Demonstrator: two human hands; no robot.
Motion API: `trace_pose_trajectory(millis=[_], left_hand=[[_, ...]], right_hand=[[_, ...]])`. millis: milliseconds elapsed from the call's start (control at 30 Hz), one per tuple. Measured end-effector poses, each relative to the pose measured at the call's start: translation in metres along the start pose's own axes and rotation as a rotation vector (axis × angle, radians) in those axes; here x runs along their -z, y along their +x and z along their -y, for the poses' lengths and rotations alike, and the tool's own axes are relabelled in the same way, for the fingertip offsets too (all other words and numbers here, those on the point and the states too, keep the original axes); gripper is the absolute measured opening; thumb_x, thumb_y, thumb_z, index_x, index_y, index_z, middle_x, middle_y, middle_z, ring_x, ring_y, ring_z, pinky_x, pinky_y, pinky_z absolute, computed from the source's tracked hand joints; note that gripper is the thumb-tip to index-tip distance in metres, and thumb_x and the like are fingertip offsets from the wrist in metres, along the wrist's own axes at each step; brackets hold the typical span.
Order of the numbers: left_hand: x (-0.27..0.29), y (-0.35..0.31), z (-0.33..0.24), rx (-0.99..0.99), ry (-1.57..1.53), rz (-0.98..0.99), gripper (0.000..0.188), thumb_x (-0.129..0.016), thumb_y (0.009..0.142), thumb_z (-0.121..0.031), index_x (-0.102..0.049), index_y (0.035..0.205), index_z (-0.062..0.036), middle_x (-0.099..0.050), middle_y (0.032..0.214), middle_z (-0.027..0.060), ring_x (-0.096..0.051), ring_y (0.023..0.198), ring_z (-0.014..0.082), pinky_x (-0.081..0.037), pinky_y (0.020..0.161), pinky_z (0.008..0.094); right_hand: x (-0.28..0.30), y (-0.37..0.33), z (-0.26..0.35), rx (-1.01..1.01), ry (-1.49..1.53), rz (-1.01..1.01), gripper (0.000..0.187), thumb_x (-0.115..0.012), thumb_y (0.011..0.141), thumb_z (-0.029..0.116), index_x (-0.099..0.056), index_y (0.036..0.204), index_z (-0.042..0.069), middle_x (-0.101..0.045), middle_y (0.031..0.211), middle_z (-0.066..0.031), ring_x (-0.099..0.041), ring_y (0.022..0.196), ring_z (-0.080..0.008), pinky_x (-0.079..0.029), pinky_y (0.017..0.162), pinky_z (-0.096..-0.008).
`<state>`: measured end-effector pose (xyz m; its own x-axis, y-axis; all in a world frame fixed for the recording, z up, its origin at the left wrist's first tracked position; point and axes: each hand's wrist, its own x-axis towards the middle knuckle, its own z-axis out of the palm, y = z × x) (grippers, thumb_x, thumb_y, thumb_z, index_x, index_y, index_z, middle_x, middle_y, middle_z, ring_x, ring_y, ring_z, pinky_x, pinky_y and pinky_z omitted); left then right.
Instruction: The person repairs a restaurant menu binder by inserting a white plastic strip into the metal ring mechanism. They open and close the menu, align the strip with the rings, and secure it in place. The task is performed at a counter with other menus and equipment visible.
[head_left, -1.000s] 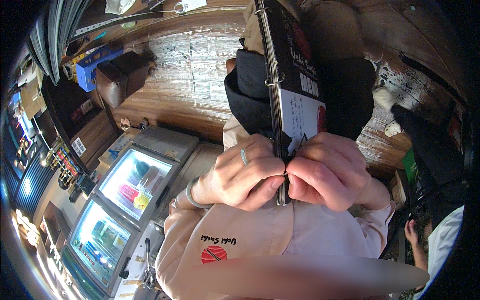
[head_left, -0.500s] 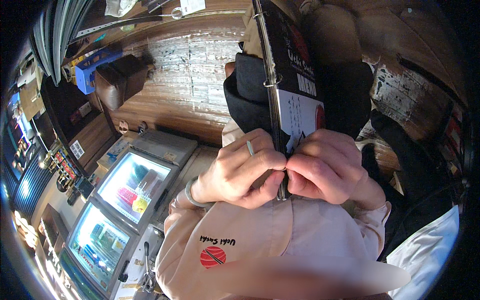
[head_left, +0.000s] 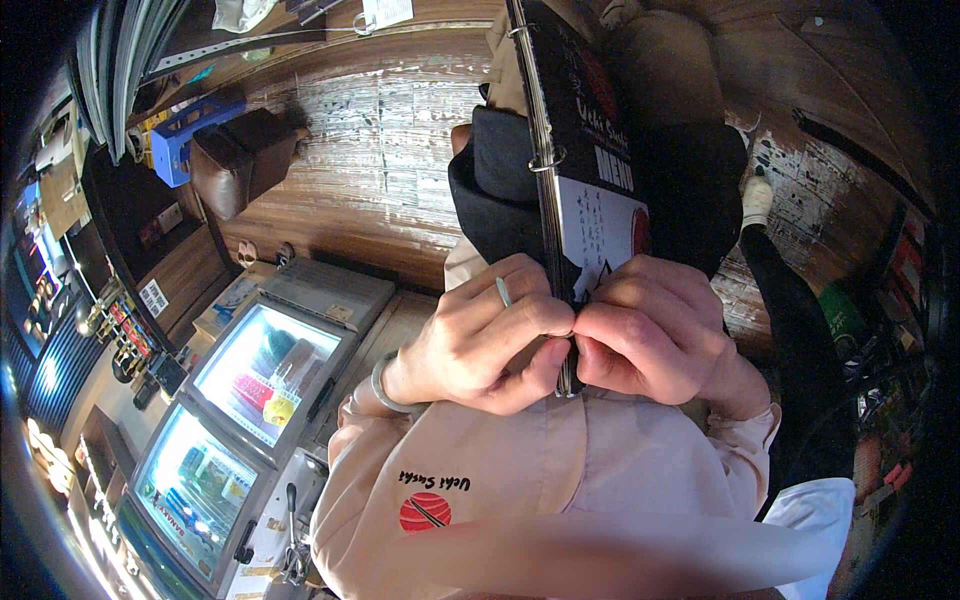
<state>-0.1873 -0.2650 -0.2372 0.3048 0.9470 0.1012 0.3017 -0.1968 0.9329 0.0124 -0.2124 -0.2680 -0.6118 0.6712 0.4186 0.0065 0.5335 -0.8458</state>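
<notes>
A thick ring-bound menu [head_left: 603, 225] with a black and white cover rests across my lap, its spine towards the left. Two metal binder rings [head_left: 546, 162] show along the spine, both standing out from the page edges. At the end of the spine nearest my chest, my left hand [head_left: 497, 335] is closed in a pinch, with a pale ring on one finger and a bangle at the wrist. My right hand [head_left: 655, 335] pinches at the same spot from the other side, fingertips meeting the left ones. Whatever lies between the fingertips is hidden.
A brown padded stool [head_left: 240, 162] and a blue crate [head_left: 185, 140] stand at the far left. Nearer on the left is a glass-topped display freezer [head_left: 268, 370]. At the right, close beside me, another person's black-trousered leg [head_left: 800, 330] reaches across the wooden floor.
The person at my right has shifted: their leg now stretches further out, a light shoe shows, and their white garment has moved leftward. My hands and the menu have barely moved.
</notes>
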Motion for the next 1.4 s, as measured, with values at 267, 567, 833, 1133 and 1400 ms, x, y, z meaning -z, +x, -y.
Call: trace_pose_trajectory(millis=[267, 567, 833, 1133, 1400], left_hand=[[0.002, 0.001, -0.002, 0.012, 0.012, 0.012, 0.016, -0.066, 0.073, 0.004, -0.063, 0.089, 0.0017, -0.056, 0.077, 0.0132, -0.057, 0.065, 0.0307, -0.049, 0.06, 0.039], [0.003, -0.003, 0.0, 0.018, 0.023, 0.032, 0.017, -0.071, 0.08, 0.002, -0.062, 0.094, 0.0016, -0.059, 0.08, 0.0144, -0.06, 0.069, 0.0315, -0.05, 0.062, 0.0394], [-0.001, -0.006, 0.007, -0.016, 0.009, -0.089, 0.016, -0.072, 0.083, 0.004, -0.06, 0.094, 0.0011, -0.06, 0.08, 0.0137, -0.06, 0.069, 0.0306, -0.05, 0.062, 0.0392], [-0.028, 0.008, 0.004, -0.016, -0.13, -0.215, 0.016, -0.072, 0.086, 0.002, -0.062, 0.097, -0.0004, -0.065, 0.085, 0.0123, -0.064, 0.076, 0.026, -0.052, 0.069, 0.0352], [-0.028, 0.012, 0.012, -0.02, 0.078, -0.454, 0.01, -0.073, 0.087, 0.0, -0.067, 0.095, -0.0002, -0.067, 0.094, 0.0146, -0.066, 0.087, 0.0273, -0.053, 0.078, 0.0362]], right_hand=[[0.0, 0.0, 0.0, 0.008, 0.006, -0.001, 0.029, -0.077, 0.073, 0.014, -0.063, 0.094, 0.0, -0.056, 0.075, -0.0063, -0.057, 0.058, -0.0213, -0.048, 0.048, -0.0329], [0.007, 0.004, 0.002, 0.05, -0.156, 0.063, 0.032, -0.072, 0.071, 0.02, -0.062, 0.094, 0.001, -0.054, 0.078, -0.0059, -0.056, 0.062, -0.0205, -0.049, 0.052, -0.0321], [0.015, 0.019, 0.003, 0.061, -0.19, 0.156, 0.037, -0.071, 0.067, 0.02, -0.061, 0.097, 0.0, -0.054, 0.079, -0.0068, -0.058, 0.067, -0.0221, -0.052, 0.058, -0.034], [0.059, 0.039, 0.003, 0.197, -0.236, 0.308, 0.035, -0.076, 0.068, 0.021, -0.061, 0.092, 0.0, -0.055, 0.081, -0.0092, -0.061, 0.071, -0.0261, -0.055, 0.061, -0.0354], [0.059, 0.058, 0.007, 0.166, -0.316, 0.158, 0.024, -0.077, 0.071, 0.012, -0.067, 0.093, 0.009, -0.059, 0.078, -0.0039, -0.063, 0.073, -0.0235, -0.055, 0.064, -0.0364]])
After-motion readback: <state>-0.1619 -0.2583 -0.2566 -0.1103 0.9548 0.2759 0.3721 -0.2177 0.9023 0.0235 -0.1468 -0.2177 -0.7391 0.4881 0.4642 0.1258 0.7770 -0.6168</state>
